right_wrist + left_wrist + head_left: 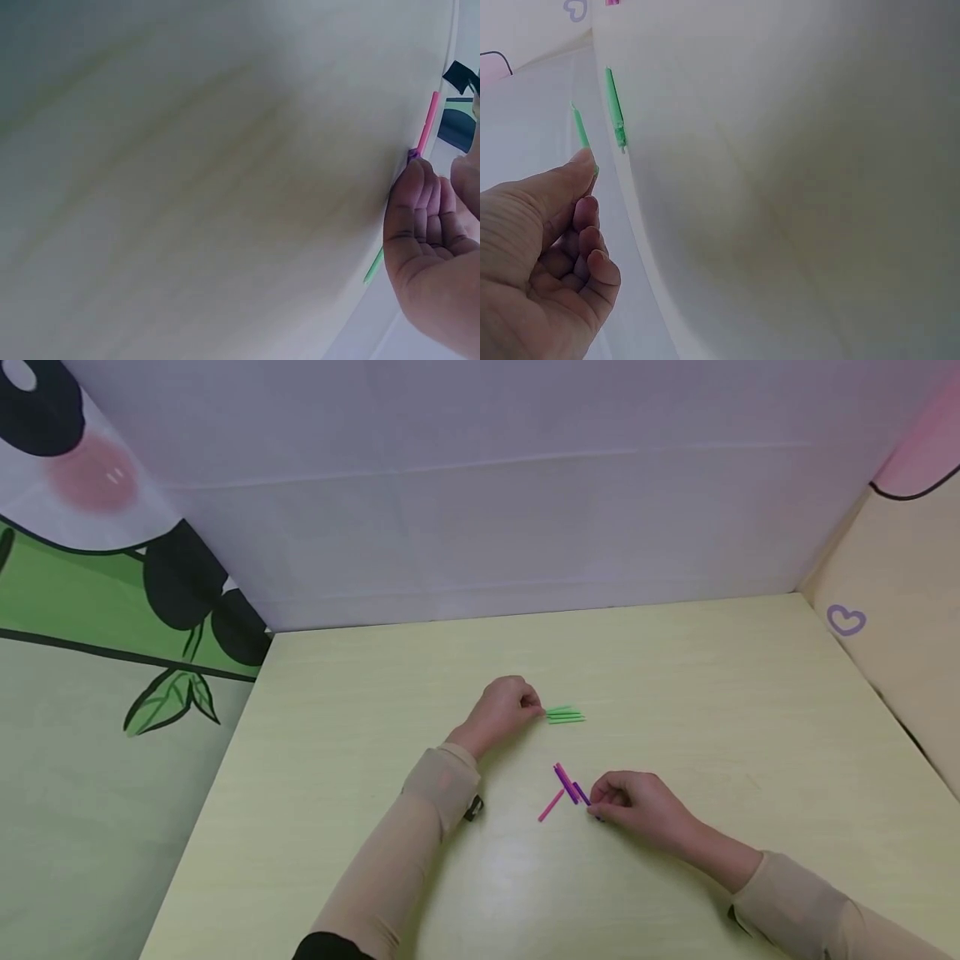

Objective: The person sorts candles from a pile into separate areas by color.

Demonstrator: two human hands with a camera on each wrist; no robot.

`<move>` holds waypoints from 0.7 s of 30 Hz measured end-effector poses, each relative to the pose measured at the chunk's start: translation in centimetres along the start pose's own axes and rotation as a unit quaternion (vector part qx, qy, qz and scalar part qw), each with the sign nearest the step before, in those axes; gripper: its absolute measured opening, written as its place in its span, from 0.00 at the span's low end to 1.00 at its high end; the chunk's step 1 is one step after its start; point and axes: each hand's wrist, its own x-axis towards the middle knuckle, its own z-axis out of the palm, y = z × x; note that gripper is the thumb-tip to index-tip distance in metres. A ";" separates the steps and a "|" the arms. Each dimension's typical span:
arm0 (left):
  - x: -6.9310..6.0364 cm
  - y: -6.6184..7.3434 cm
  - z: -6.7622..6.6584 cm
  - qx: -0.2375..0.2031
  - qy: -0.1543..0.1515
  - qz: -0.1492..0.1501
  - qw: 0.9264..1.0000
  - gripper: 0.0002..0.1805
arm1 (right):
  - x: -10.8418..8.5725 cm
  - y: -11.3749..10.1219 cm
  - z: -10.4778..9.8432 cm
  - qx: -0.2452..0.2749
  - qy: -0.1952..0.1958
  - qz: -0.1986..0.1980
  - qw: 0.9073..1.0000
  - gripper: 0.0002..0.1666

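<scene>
My left hand (504, 714) pinches a thin green candle (581, 129) between thumb and fingertips, its wick-like tip pointing away from the hand. Just beyond those fingertips, several green candles (566, 719) lie side by side on the table. Nearer to me, my right hand (643, 806) has its thumb and forefinger together on a purple candle (413, 154), mostly hidden by the fingers. Beside it lies a loose group of pink and purple candles (567, 783), partly overlapping. A single pink candle (551, 806) slants away to the left of that group.
The pale wooden table (360, 710) ends at a white back panel (480, 535). A printed panel with leaves (176, 693) stands on the left, and a beige side panel (900, 610) with a purple heart on the right.
</scene>
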 end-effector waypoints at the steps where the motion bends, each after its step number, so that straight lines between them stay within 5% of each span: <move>1: 0.0 0.0 0.0 0.000 -0.001 -0.001 1.000 0.06 | 0.0 -0.1 0.0 0.001 0.000 0.002 1.000 0.05; 21: 1.0 -0.3 -0.1 0.003 -0.009 -0.012 1.000 0.07 | -0.4 -0.5 0.2 -0.006 0.008 0.014 1.000 0.06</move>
